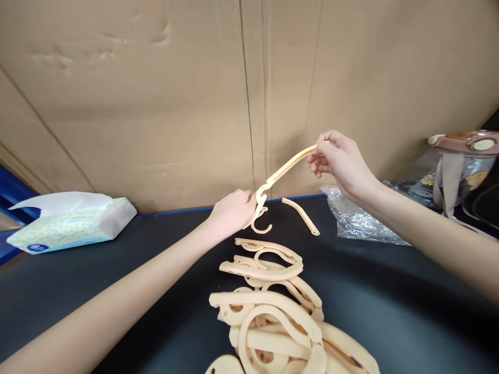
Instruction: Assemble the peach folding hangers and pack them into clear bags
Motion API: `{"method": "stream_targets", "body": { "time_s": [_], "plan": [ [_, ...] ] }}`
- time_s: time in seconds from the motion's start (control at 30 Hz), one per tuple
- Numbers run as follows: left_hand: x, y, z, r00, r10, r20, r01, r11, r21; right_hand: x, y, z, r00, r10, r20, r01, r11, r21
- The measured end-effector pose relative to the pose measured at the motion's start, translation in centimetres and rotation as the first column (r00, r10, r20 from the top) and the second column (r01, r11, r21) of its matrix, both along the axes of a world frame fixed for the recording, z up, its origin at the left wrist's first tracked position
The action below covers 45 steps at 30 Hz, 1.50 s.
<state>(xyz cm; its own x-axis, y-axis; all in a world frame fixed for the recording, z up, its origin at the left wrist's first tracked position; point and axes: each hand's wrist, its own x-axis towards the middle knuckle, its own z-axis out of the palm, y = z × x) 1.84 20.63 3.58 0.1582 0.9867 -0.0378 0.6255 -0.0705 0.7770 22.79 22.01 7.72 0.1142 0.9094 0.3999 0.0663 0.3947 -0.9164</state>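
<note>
Between my two hands stretches a cream plastic folding hanger (290, 167), raised above the dark table. My left hand (236, 209) is closed around its lower end near the hook. Up and to the right, my right hand (340, 161) pinches the tip of the extended arm. Below, on the table, lie a loose hanger hook (262, 227) and a separate curved hanger arm (302, 215). Nearer to me, several folded cream hangers (268, 301) are piled in an overlapping heap that runs off the bottom of the view.
A tissue pack (74, 221) sits at the left on the black table (163, 332). At the right are a crumpled clear plastic bag (358, 218) and a transparent bottle with a brown lid (468, 143) and strap. A cardboard wall (156, 104) stands behind the table.
</note>
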Motion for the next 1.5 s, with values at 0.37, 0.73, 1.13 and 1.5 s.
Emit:
{"method": "stream_targets", "body": {
  "time_s": [0.37,0.73,1.13,1.5],
  "plan": [
    [-0.2,-0.2,2.6,0.756,-0.003,0.655,0.272,0.911,-0.31,0.3,0.4,-1.7,0.809,-0.216,0.547,0.073,0.96,0.272],
    [1.5,-2.0,2.3,0.784,-0.033,0.62,0.243,0.935,-0.257,-2.1,-3.2,-2.9,-0.106,-0.65,0.753,-0.496,0.691,0.526],
    [2.5,-2.8,1.9,0.961,0.012,0.278,-0.035,0.996,0.081,-0.8,-0.6,-2.6,0.409,-0.013,0.912,-0.063,0.997,0.042],
    [-5.9,1.5,-1.5,0.981,0.078,-0.179,-0.011,0.938,0.348,2.9,0.6,-3.9,0.614,-0.238,0.753,-0.03,0.946,0.323]
  ]
}}
